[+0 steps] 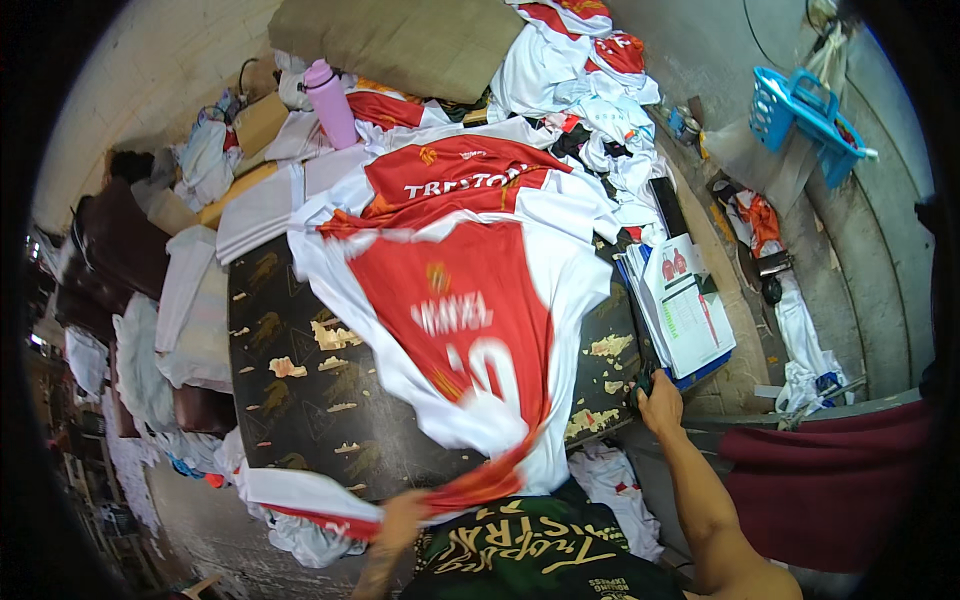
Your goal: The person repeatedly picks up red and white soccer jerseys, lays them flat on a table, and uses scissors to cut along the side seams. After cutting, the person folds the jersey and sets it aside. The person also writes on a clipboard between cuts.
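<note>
Black shirt [520,560], lower centre | jersey [465,300] mid-frame over worktop [300,400], long axis top-to-bottom, up-right of nearer left hand [402,515] | its fingers blurred, grip unclear | right hand [661,402] closed around dark object [633,392]

The table [300,440] is covered by a dark, patterned sheet, which is peeled in pale patches [335,335]. On its far part, a red-and-white shirt [440,190] is laid; across its middle, a second shirt [470,290] is stretched, partly blurred. White cloth [262,212] is placed at the far left corner, papers [690,320] by the right edge.
</note>
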`<action>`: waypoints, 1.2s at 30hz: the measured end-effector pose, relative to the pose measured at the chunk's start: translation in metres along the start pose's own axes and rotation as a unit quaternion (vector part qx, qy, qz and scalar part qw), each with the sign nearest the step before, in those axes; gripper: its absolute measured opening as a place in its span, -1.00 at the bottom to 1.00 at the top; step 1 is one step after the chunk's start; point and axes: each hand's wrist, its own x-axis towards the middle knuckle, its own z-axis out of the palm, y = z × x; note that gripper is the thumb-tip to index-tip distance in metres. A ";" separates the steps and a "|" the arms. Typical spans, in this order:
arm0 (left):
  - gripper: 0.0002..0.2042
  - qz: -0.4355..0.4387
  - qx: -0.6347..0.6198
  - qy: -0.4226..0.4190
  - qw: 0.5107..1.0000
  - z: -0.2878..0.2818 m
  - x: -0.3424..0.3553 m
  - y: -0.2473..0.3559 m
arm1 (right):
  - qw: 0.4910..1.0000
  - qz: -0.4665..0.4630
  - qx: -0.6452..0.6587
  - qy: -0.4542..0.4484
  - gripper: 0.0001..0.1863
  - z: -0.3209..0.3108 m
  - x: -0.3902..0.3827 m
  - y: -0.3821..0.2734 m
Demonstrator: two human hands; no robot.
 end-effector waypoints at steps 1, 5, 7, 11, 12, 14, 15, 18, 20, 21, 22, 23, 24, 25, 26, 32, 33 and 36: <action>-0.75 -0.060 -0.009 0.179 0.982 -0.033 -0.029 -0.025 | 0.999 0.025 0.018 -0.021 -0.52 0.000 0.001 0.003; -0.57 -0.037 0.130 0.529 0.838 -0.120 -0.046 -0.085 | 0.984 -0.126 0.111 0.066 -0.40 0.003 0.017 -0.047; -0.46 -0.119 0.212 0.301 0.922 -0.100 -0.004 -0.075 | 0.927 -0.304 0.186 0.120 -0.27 0.013 0.034 -0.109; -0.39 -0.075 0.148 0.360 0.918 -0.040 0.066 -0.011 | 0.926 -0.358 0.010 -0.122 -0.37 0.049 -0.004 -0.214; -0.39 -0.084 0.152 0.382 0.908 -0.034 0.072 0.004 | 0.871 -0.386 0.085 -0.293 -0.47 0.054 -0.017 -0.225; -0.44 -0.144 0.118 0.384 0.905 -0.023 0.074 0.028 | 0.747 -0.383 0.280 -0.466 -0.59 0.052 -0.029 -0.220; -0.46 -0.150 0.083 0.392 0.904 -0.016 0.074 0.039 | 0.720 -0.349 0.360 -0.480 -0.62 0.047 -0.026 -0.210; -0.53 -0.147 -0.106 0.408 0.895 0.012 0.083 0.073 | 0.751 -0.311 0.477 -0.334 -0.40 0.024 -0.004 -0.188; -0.56 -0.121 -0.304 0.395 0.858 0.027 0.096 0.104 | 0.771 -0.495 0.294 -0.273 -0.11 0.008 0.004 -0.193; -0.58 -0.104 -0.401 0.372 0.831 0.029 0.104 0.121 | 0.743 -0.535 0.200 -0.351 -0.06 -0.001 0.006 -0.199; -0.59 -0.086 -0.486 0.342 0.800 0.028 0.112 0.139 | 0.653 -0.557 0.309 -0.410 -0.20 -0.011 0.011 -0.214; -0.60 -0.068 -0.548 0.294 0.780 0.020 0.117 0.156 | 0.637 -0.502 0.325 -0.487 -0.41 -0.026 0.026 -0.223; -0.61 -0.055 -0.588 0.233 0.773 0.012 0.123 0.174 | 0.650 -0.503 0.373 -0.431 -0.49 -0.045 0.048 -0.232; -0.62 -0.032 -0.561 0.151 0.814 0.001 0.130 0.193 | 0.677 -0.482 0.374 -0.411 -0.57 -0.069 0.082 -0.240; -0.62 -0.046 -0.547 0.106 0.829 -0.007 0.137 0.216 | 0.690 -0.567 0.399 -0.208 -0.58 -0.096 0.124 -0.247; -0.85 0.396 0.333 0.073 0.853 -0.057 0.267 0.443 | 0.693 -0.190 0.693 0.051 0.17 -0.247 0.450 -0.321; -0.83 0.256 0.314 0.241 0.882 -0.082 0.298 0.482 | 0.737 -0.179 0.633 0.153 0.18 -0.252 0.469 -0.334; -0.66 0.442 0.122 0.515 0.724 -0.166 0.366 0.518 | 0.785 -0.365 0.435 0.247 0.08 -0.228 0.442 -0.330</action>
